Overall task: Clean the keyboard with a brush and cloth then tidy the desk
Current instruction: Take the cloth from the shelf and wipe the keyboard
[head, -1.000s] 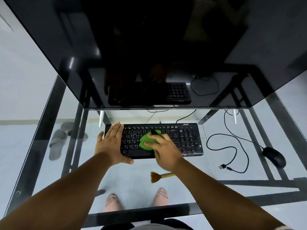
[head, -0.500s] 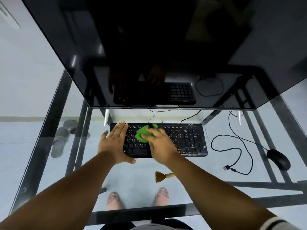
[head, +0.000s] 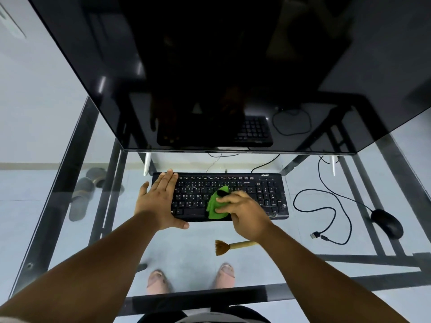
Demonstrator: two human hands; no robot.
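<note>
A black keyboard [head: 256,194] lies on the glass desk [head: 291,243] below a big dark monitor. My left hand [head: 158,201] lies flat, fingers together, on the keyboard's left end. My right hand [head: 245,210] presses a green cloth [head: 214,206] onto the keys at the middle front of the keyboard. A small brush [head: 231,246] with brown bristles and a wooden handle rests on the glass just in front of the keyboard, partly under my right wrist.
The dark monitor [head: 221,73] overhangs the far side of the desk. A black mouse [head: 387,223] sits at the right with its looped cable and loose USB plug [head: 314,235]. Grey slippers [head: 81,201] and my feet show through the glass.
My right hand has slid the green cloth from the upper-middle keys down and to the right, toward the keyboard's front edge. The left hand stays on the left end.
</note>
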